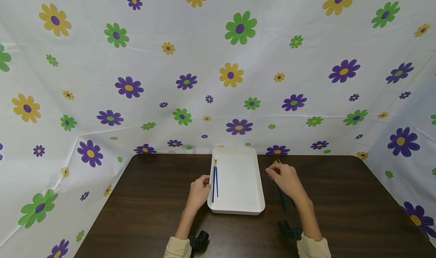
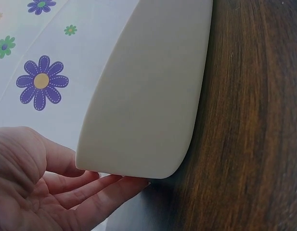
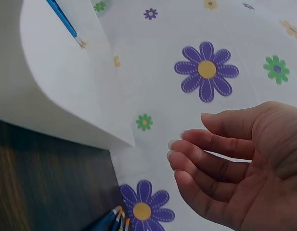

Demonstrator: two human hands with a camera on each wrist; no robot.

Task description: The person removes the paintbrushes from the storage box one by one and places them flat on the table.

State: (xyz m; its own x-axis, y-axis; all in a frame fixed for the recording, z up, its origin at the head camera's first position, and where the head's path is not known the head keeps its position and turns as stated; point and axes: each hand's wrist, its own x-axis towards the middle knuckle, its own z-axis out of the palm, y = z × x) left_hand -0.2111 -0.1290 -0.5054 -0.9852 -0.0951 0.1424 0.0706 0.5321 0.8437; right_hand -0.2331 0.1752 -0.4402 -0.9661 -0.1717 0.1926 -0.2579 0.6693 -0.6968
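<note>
A white tray (image 1: 238,180) lies on the dark table, with two thin blue-handled paintbrushes (image 1: 217,180) along the left part of its inside. My left hand (image 1: 199,191) holds the tray's left side; in the left wrist view its thumb is at the rim and its fingers (image 2: 97,199) reach along the outer wall toward the base. Right of the tray, my right hand (image 1: 286,178) hovers with loosely bent fingers and nothing in them. Below it lie more paintbrushes (image 1: 281,199), partly hidden by the hand; their bristle ends (image 3: 122,216) show in the right wrist view.
Behind the brown wooden table (image 1: 153,212) hangs a white cloth (image 1: 204,61) printed with purple, green and yellow flowers, also along both sides. A black strap mount (image 1: 199,239) sits at the left wrist, another mount (image 1: 289,230) at the right.
</note>
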